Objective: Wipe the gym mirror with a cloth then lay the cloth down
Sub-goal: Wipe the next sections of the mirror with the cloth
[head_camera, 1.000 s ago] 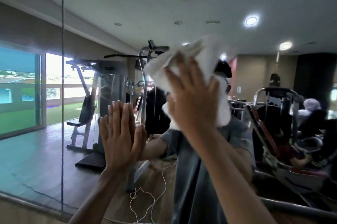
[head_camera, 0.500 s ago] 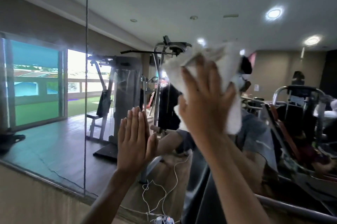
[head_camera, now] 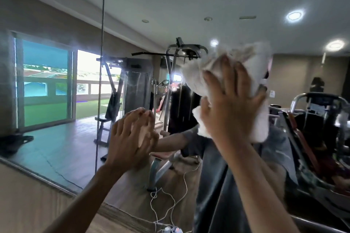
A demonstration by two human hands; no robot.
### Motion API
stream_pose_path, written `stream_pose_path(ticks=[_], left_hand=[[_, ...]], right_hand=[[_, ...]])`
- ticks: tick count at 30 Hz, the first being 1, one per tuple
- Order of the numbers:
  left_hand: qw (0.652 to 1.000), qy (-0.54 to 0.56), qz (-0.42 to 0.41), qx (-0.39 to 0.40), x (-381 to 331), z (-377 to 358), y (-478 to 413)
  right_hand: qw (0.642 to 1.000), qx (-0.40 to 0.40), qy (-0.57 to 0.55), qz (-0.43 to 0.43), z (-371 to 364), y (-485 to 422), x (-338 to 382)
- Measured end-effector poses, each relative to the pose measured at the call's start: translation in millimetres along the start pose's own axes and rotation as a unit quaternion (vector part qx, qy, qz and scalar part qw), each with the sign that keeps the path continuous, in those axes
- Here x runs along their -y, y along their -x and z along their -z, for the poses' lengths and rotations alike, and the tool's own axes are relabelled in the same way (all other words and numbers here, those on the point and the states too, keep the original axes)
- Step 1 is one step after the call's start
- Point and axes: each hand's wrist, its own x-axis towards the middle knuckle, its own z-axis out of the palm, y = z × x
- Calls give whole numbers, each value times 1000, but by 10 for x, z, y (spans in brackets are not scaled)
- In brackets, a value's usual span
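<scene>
White cloth under the right fingers (head_camera: 226,73): they are spreading wide and nearly straight, pressing flat on the cloth (head_camera: 200,75) and curling round nothing.
Right hand (head_camera: 233,115): it is lying palm-forward over the cloth's middle, high at the right of the view, with the forearm running down to the lower right corner.
Cloth: bunched and fluffy, it is sitting between the right palm and the mirror (head_camera: 56,138). It is bulging out above the fingertips and below the heel of the hand, and its edges are blurring.
Left fingers (head_camera: 140,117): close together and straight to slightly bent, they are meeting their own reflection at the tips, so they are touching the glass and holding nothing. They are also blurring.
Left hand (head_camera: 128,143): it is sitting lower than the right hand and to its left, well apart from the cloth.
Mirror: it is filling most of the view, with a dark vertical seam (head_camera: 101,62) running down it left of both hands.
Reflection: a grey-shirted torso is showing behind the arms. A weight machine (head_camera: 132,85) is standing left of it, and a bright window (head_camera: 45,85) is glowing at far left.
Lower edge: a beige wall (head_camera: 28,204) is running beneath the glass, and a white cable (head_camera: 170,200) is trailing down between the forearms.
</scene>
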Motion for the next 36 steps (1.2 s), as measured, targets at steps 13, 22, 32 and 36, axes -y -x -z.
stream_pose_path(ticks=[13, 22, 32, 36], left_hand=[[998, 29, 56, -5, 784, -209, -4], [994, 76, 61, -52, 760, -216, 48], [994, 77, 53, -64, 808, -220, 81], [993, 87, 53, -65, 800, -232, 104]], right_hand=[[982, 43, 16, 184, -202, 492, 77], [992, -7, 32, 124, -480, -207, 1006], [975, 24, 69, 212, -449, 543, 624], [993, -14, 76, 89, -362, -88, 742]])
